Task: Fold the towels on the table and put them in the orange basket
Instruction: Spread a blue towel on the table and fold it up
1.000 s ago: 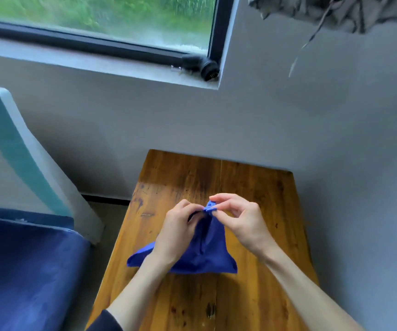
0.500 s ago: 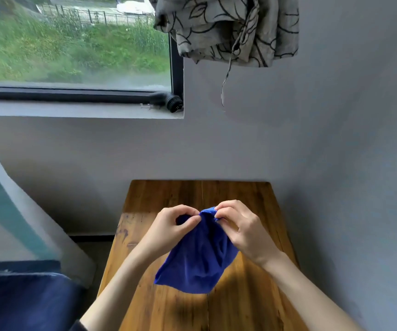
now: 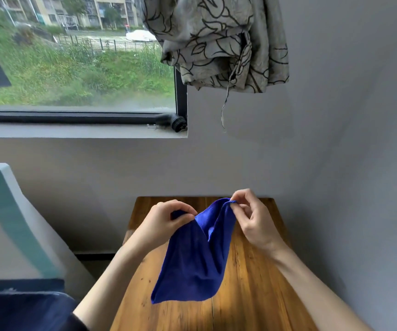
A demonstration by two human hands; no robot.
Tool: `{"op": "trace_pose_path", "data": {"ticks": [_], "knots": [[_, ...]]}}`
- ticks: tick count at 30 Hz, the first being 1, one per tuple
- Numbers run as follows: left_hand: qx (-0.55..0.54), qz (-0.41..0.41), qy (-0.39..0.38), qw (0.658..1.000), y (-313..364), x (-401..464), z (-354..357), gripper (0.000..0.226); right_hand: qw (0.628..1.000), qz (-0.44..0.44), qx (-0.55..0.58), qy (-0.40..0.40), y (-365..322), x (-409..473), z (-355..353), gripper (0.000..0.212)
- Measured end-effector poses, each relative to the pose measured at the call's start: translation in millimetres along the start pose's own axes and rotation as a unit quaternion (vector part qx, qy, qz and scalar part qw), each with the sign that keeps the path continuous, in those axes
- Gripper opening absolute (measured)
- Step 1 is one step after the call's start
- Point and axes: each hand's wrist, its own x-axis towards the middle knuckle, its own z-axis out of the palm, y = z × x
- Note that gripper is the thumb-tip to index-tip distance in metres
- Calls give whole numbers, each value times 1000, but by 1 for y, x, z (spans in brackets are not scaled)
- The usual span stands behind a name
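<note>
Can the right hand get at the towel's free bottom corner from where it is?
Probably yes: the right hand pinches only the blue towel's top edge, and nothing blocks the hanging corner.

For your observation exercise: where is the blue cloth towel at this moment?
In the head view the blue cloth towel hangs in the lower middle above the wooden table, its top edge pinched by the left hand and right hand.
</note>
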Motion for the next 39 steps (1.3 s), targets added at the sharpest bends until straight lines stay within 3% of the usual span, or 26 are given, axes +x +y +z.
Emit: {"op": "trace_pose_path", "data": {"ticks": [4,8,12,19,28,39], "knots": [[23,-14,64,998,-14,1,-38,21,995,-47,-83,42,6,14,-34,29],[31,-18,155,987,-21,11,-75,28,960,-108,-249,71,14,28,-65,19],[46,3,216,975,-16,24,-99,26,936,-123,-316,93,18,38,-91,15],[78,59,238,966,8,34,-116,30,916,-153,-354,111,13,46,-101,14],[44,98,277,955,32,27,-113,31,888,-192,-413,56,24,50,-103,24],[38,121,264,956,43,25,-117,32,868,-213,-447,-42,45,39,-73,26]]}}
